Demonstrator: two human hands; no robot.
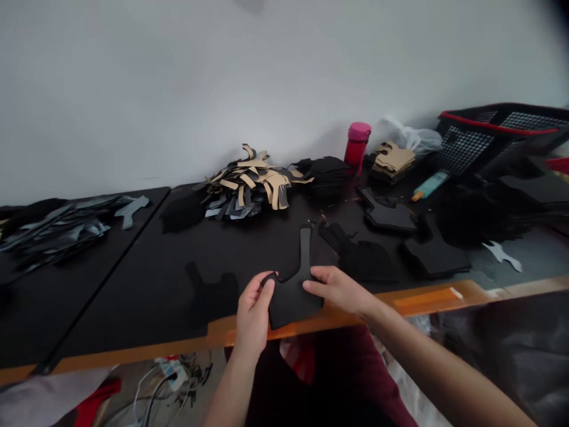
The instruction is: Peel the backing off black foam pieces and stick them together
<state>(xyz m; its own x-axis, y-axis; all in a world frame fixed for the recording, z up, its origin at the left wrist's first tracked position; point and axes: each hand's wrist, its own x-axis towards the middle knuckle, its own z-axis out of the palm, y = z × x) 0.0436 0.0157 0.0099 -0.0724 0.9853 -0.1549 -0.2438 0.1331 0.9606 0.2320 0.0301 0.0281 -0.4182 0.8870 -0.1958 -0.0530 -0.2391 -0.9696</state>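
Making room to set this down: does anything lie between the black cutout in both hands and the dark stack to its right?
Yes: another black cutout lies on the tabletop, between the held cutout and the dark stack.

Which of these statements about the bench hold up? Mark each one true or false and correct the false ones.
1. The left hand and right hand both hold a black cut-out. True.
2. The red bottle lies on its side. False: it stands upright.
3. The heap of tan and black strips sits in a cardboard box. False: it lies on the black tabletop.
4. A black mesh basket with a red rim stands at the far right. True.
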